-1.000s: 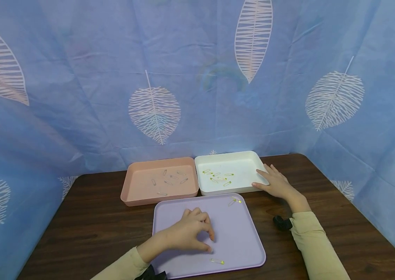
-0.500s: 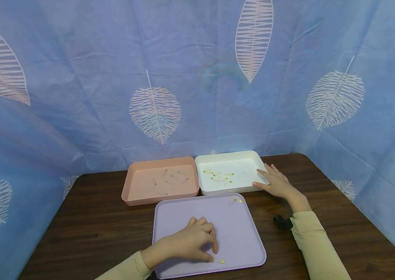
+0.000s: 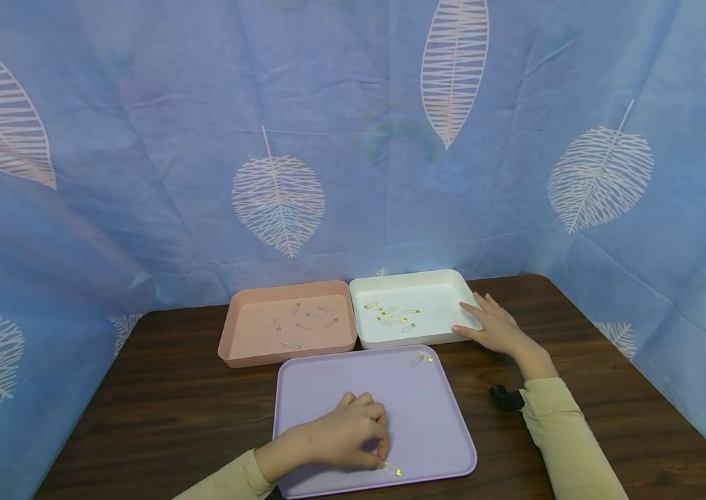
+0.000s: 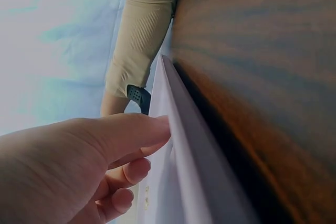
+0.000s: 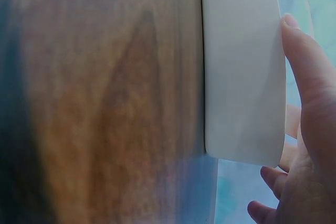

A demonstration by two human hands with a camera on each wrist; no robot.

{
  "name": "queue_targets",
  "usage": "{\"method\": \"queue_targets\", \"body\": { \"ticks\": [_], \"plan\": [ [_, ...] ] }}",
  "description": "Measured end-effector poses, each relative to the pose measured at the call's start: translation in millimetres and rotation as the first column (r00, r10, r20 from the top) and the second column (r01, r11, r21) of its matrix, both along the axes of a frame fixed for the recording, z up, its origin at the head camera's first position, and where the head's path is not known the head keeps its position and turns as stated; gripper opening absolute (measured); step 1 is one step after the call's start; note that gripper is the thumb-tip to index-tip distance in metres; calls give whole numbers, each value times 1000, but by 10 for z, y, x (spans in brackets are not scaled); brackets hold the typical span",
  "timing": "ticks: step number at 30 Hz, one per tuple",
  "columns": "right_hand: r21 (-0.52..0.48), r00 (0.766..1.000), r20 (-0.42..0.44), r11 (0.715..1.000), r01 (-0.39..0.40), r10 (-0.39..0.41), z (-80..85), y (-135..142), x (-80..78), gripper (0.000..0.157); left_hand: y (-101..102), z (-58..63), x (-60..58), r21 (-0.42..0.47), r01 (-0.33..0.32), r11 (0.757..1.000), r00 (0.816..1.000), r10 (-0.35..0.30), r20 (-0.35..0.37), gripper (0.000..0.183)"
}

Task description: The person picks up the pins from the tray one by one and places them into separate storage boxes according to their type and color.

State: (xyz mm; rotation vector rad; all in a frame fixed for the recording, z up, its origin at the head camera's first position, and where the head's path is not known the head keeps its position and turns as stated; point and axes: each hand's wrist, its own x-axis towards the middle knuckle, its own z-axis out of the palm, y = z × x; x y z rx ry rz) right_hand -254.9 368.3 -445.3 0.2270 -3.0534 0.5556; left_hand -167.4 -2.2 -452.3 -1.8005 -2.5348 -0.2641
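Note:
Low over the near part of a purple tray (image 3: 428, 417), my left hand (image 3: 351, 434) pinches one end of a gold-coloured safety pin (image 3: 393, 470) between thumb and index finger. The pin's yellow head sticks out to the right. In the left wrist view the thumb (image 4: 131, 132) hides the pinched end. My right hand (image 3: 494, 325) rests its spread, fairly straight fingers on the right rim of a white tray (image 3: 437, 295). Several gold safety pins (image 3: 408, 327) lie in that tray. Gold safety pins (image 3: 417, 359) also lie in the purple tray's far right corner.
A pink tray (image 3: 249, 330) stands left of the white one, touching or nearly touching it, and holds several silver safety pins (image 3: 292, 345). All three trays sit on a dark wooden table (image 3: 165, 396). A blue leaf-patterned cloth (image 3: 353, 208) hangs behind.
My left hand has moved toward the near right, closed its thumb and index finger on the safety pin, and the pin has turned slightly. My right hand has stayed at the white tray.

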Motion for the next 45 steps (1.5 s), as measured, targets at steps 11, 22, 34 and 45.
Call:
{"method": "queue_targets", "body": {
  "ticks": [11, 22, 34, 45],
  "plan": [
    [7, 1000, 1, 1000, 8, -8, 1, -6, -3, 80, 4, 23, 16, -7, -11, 1000, 999, 11, 31, 9],
    [-3, 1000, 5, 1000, 3, -3, -11, 7, -8, 80, 18, 13, 23, -24, 10, 1000, 999, -9, 40, 7],
    [10, 1000, -2, 1000, 3, -3, -13, 8, -7, 79, 28, 37, 4, -20, 8, 1000, 1000, -8, 11, 14],
    [15, 1000, -5, 1000, 3, -3, -12, -3, -13, 79, 50, 183, -149, 13, -57, 998, 998, 57, -7, 14]
  ]
}}
